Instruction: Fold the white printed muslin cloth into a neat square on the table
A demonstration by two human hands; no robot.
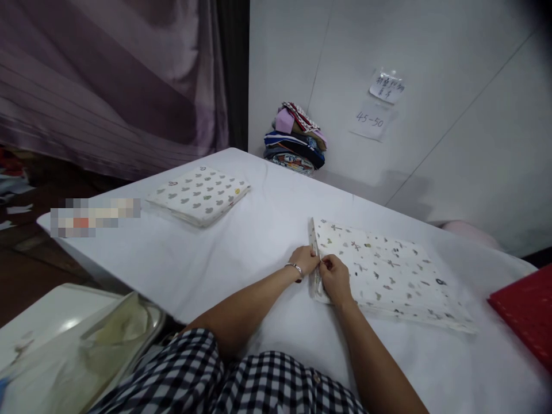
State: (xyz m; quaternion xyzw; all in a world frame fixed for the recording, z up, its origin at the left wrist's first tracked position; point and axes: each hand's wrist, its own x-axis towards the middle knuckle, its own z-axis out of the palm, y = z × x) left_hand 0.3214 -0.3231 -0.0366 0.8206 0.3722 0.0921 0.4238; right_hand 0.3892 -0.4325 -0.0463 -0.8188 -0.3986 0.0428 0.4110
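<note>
A folded white cloth [388, 270] with small printed figures lies flat in front of me, its layered left edge facing my hands. My left hand [304, 260], with a bracelet at the wrist, is closed at that edge. Right beside it my right hand [335, 278] pinches the same edge, thumb and fingers together. Both hands nearly touch each other. A second folded white cloth [200, 195], printed with grey shapes, lies farther left on the white table [267, 230], apart from my hands.
A stack of folded fabrics [295, 141] stands against the wall at the back. Red material [526, 310] lies at the right edge. At lower left is a white surface [56, 322] with clear plastic on it. A purple curtain [121, 80] hangs behind at left.
</note>
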